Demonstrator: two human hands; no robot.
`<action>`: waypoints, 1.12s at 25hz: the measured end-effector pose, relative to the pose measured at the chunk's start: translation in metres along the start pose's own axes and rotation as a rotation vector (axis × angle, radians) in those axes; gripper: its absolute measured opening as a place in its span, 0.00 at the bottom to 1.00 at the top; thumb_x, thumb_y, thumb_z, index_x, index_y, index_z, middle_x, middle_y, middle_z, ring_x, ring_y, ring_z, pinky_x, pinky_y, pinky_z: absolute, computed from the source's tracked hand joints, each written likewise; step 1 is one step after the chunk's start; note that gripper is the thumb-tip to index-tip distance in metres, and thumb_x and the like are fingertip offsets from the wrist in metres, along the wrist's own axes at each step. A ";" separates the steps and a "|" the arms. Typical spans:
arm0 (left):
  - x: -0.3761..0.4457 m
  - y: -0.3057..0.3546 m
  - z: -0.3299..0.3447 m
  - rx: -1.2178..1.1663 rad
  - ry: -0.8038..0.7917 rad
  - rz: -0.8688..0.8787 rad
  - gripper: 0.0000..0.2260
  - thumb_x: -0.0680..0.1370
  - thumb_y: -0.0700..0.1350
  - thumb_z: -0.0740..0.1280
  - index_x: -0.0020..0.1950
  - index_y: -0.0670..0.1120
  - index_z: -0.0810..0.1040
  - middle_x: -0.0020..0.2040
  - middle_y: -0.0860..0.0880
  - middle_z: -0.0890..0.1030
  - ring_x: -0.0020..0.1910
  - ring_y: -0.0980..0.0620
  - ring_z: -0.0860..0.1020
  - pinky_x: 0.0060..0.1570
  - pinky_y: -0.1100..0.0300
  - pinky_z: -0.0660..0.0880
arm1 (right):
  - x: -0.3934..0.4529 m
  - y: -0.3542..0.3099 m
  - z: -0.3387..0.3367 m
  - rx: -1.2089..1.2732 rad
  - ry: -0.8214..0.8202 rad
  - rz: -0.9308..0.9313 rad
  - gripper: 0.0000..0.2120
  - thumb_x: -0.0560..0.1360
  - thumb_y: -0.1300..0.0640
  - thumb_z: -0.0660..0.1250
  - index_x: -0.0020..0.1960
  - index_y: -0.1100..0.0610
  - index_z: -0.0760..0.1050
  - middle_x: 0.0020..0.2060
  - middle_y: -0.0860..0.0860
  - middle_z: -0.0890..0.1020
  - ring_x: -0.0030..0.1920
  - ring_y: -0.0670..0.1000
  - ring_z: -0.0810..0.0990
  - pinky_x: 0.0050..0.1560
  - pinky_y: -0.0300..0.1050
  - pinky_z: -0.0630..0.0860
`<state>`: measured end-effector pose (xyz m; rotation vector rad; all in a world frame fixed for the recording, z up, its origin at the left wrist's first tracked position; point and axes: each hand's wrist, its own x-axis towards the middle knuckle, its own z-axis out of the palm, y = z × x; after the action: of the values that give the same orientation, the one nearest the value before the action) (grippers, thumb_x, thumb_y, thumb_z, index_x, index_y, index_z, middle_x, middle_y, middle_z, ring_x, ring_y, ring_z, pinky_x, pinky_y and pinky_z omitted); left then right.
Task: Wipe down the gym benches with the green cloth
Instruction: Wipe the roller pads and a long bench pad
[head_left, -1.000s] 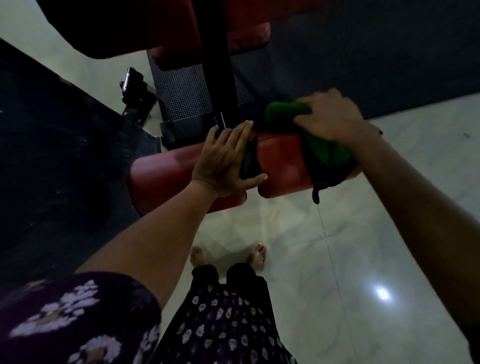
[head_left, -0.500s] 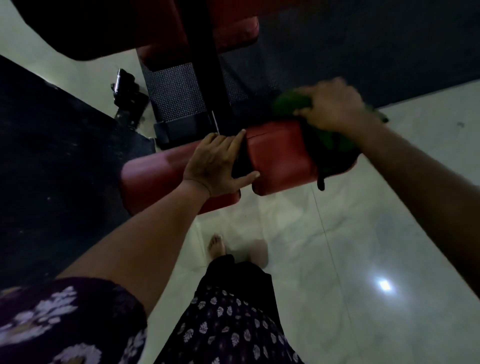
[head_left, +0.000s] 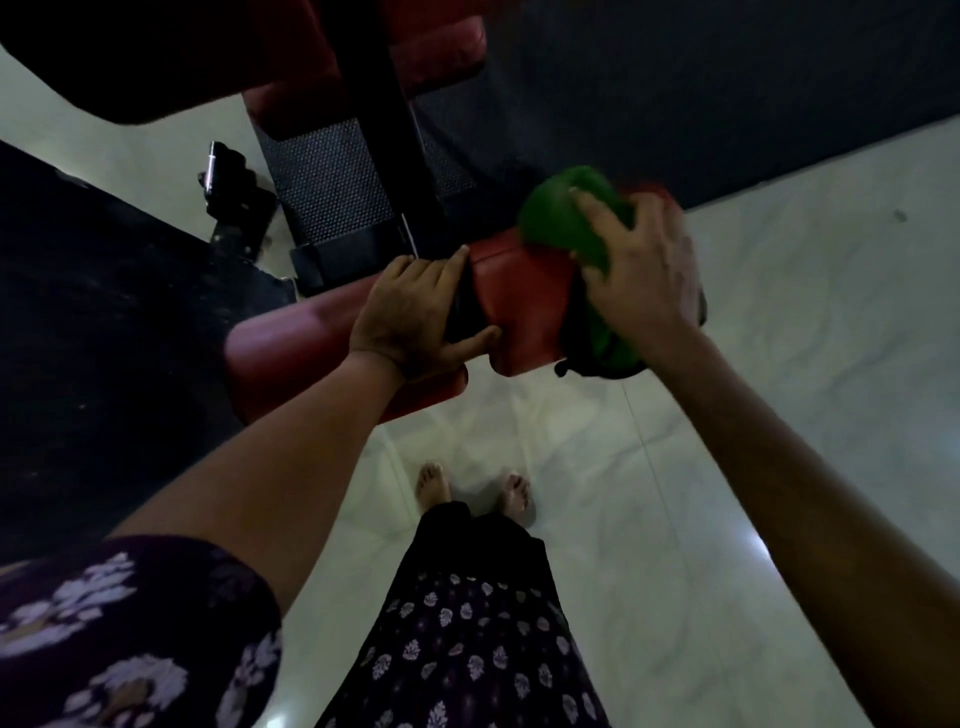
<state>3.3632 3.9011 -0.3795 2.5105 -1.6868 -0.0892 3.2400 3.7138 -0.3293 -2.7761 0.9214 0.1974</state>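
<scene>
Two red padded rollers of a gym bench sit side by side in front of me, the left roller (head_left: 291, 353) and the right roller (head_left: 524, 301). My right hand (head_left: 639, 270) presses the green cloth (head_left: 561, 213) over the outer end of the right roller, with the cloth draped down its side. My left hand (head_left: 415, 312) lies flat across the dark gap between the two rollers, fingers spread, holding nothing.
The bench's black post (head_left: 379, 130) and mesh footplate (head_left: 322, 187) rise behind the rollers, with more red padding (head_left: 436, 47) above. Black mats (head_left: 104, 332) lie to the left and behind. Pale tiled floor (head_left: 779, 364) stretches right; my bare feet (head_left: 431, 483) stand below.
My right hand has turned and slid the cloth round the end of the right roller, bunching it toward the top. My left hand stays on the gap. My feet shifted.
</scene>
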 end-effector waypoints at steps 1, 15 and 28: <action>-0.001 0.001 0.000 0.003 -0.015 -0.002 0.39 0.74 0.67 0.54 0.64 0.32 0.71 0.50 0.37 0.81 0.45 0.41 0.80 0.53 0.50 0.73 | 0.005 0.013 -0.001 0.057 0.030 0.106 0.27 0.77 0.51 0.61 0.74 0.45 0.59 0.65 0.59 0.65 0.62 0.61 0.67 0.59 0.55 0.67; 0.028 0.060 -0.016 -0.230 0.240 -0.675 0.20 0.71 0.47 0.58 0.59 0.40 0.75 0.63 0.41 0.74 0.65 0.41 0.69 0.69 0.41 0.56 | -0.025 0.090 0.027 0.348 0.286 -0.077 0.25 0.73 0.53 0.60 0.69 0.50 0.64 0.62 0.57 0.66 0.55 0.60 0.72 0.50 0.51 0.72; 0.114 0.150 0.027 -0.035 0.158 -0.452 0.24 0.75 0.52 0.55 0.65 0.40 0.75 0.62 0.41 0.78 0.60 0.40 0.76 0.61 0.45 0.69 | -0.008 0.127 0.035 0.785 0.081 0.041 0.19 0.73 0.41 0.61 0.60 0.49 0.71 0.55 0.56 0.77 0.56 0.54 0.77 0.58 0.59 0.74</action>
<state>3.2657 3.7375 -0.3851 2.7385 -1.0304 0.0405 3.1552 3.6276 -0.3818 -2.0477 0.8354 -0.2300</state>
